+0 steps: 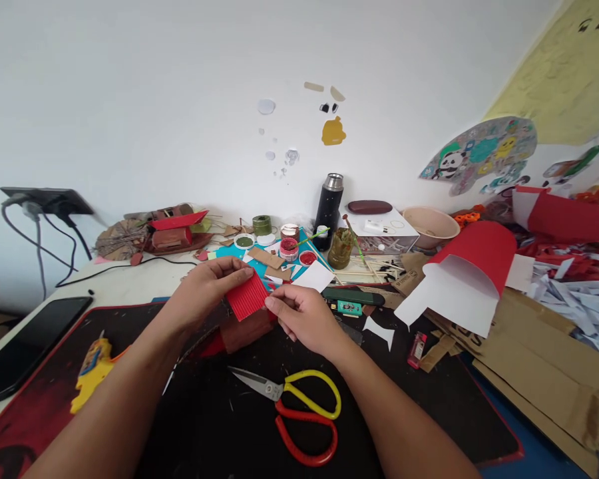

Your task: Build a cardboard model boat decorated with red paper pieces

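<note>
A small ridged red piece (248, 297) is held up between both hands over the dark mat. My left hand (210, 286) pinches its upper left edge, thumb against the ridges. The fingertips of my right hand (302, 314) close on its right corner. Beneath it lies a brownish-red piece (247, 330), partly hidden by the held one. Scissors (274, 389) with one yellow and one red handle rest on the mat below the hands, blades pointing left and slightly apart.
A yellow glue gun (92, 376) and a black phone (24, 346) lie at left. Paint jars (289, 249), a black flask (328, 209) and a brush jar (341, 247) stand behind. A curved red sheet (474, 259), cardboard (544, 372) and paper scraps lie at right.
</note>
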Action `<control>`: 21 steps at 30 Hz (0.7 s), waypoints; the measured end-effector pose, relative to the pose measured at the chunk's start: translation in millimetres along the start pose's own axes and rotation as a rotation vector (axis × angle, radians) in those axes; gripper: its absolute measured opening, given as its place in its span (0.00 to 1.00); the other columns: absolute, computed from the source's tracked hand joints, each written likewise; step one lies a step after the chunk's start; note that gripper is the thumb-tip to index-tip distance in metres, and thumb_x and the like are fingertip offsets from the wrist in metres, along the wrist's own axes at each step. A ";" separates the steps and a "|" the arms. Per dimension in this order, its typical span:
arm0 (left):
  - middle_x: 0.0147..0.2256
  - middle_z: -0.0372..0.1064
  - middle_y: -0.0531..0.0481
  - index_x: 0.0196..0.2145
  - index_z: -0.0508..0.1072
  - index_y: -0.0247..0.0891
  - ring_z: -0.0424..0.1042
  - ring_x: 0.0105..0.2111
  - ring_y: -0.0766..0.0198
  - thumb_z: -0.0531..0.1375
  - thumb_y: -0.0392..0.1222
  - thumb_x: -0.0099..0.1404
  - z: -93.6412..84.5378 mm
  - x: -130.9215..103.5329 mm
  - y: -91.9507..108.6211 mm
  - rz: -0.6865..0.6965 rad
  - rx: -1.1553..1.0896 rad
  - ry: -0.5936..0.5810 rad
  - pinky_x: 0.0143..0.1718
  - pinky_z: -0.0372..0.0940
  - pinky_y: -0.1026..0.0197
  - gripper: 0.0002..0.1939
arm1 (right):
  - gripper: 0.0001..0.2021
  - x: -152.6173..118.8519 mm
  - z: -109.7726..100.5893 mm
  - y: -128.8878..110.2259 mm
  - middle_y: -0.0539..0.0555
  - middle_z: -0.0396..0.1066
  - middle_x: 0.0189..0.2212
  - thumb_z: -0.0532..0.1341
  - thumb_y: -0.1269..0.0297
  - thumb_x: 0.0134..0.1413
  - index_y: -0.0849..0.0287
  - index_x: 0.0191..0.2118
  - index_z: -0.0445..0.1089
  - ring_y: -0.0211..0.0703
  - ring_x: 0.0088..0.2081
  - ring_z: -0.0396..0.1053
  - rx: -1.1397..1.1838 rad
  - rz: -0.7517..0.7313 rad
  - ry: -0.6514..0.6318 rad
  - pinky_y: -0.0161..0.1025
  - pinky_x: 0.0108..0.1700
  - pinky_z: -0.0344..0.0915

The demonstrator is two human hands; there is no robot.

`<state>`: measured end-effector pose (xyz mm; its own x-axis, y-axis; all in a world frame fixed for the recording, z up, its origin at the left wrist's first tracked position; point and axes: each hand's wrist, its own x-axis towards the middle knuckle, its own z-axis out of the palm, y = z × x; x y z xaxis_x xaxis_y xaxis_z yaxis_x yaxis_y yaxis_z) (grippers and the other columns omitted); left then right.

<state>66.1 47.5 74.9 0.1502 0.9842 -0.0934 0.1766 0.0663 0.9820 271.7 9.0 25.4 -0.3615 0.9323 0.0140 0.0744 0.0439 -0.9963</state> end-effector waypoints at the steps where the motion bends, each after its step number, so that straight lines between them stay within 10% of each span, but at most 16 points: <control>1: 0.25 0.74 0.54 0.28 0.78 0.40 0.67 0.24 0.65 0.77 0.60 0.48 -0.3 0.5 -0.7 -0.005 -0.005 -0.002 0.26 0.61 0.64 0.23 | 0.14 0.1 0.0 0.2 0.40 0.60 0.16 0.62 0.53 0.69 0.57 0.36 0.71 0.32 0.16 0.57 0.000 0.004 -0.005 0.31 0.20 0.52; 21: 0.25 0.74 0.51 0.28 0.79 0.38 0.66 0.24 0.65 0.77 0.59 0.50 -6.9 8.2 -15.7 -0.011 -0.060 -0.076 0.26 0.60 0.64 0.23 | 0.21 0.3 -4.5 -1.5 0.42 0.64 0.16 0.65 0.44 0.65 0.60 0.39 0.75 0.31 0.16 0.58 0.111 0.040 -0.126 0.31 0.20 0.51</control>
<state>57.8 55.6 59.9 0.2222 0.9683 -0.1140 0.1206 0.0887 0.9887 275.7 10.8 27.3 -0.4745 0.8797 -0.0297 -0.0099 -0.0391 -0.9992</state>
